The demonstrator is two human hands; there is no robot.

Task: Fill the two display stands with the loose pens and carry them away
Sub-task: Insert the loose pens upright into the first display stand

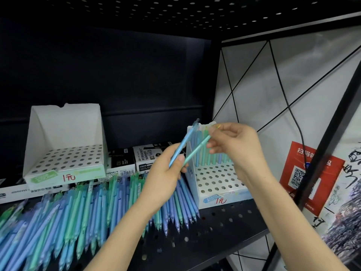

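- The left hand point(166, 173) is lifted over the loose pens point(93, 204), with its fingers curled round the lower end of a blue pen point(182, 144); the thumb presses on the barrel.
- A teal pen point(196, 150) comes out from the same left hand, just beside the blue one, and both pens point up and to the right.
- The right hand point(236, 143) pinches the upper end of the teal pen between the thumb and the fingertips, in front of the right display stand point(214, 180).
- The right display stand is on the black perforated shelf point(224, 222). Its back row holds a few upright pens point(201, 161), and the front holes are open.
- The left display stand point(64, 124) has no pens in its holes. It rests on flat boxes, beside the black and white marker boxes point(146, 157).
- The loose pens, blue and green, lie in a wide heap on the shelf, between the two stands and in front of them.
- On the right wall there are a red poster with a QR code point(306, 173) and a black cable point(291, 112).
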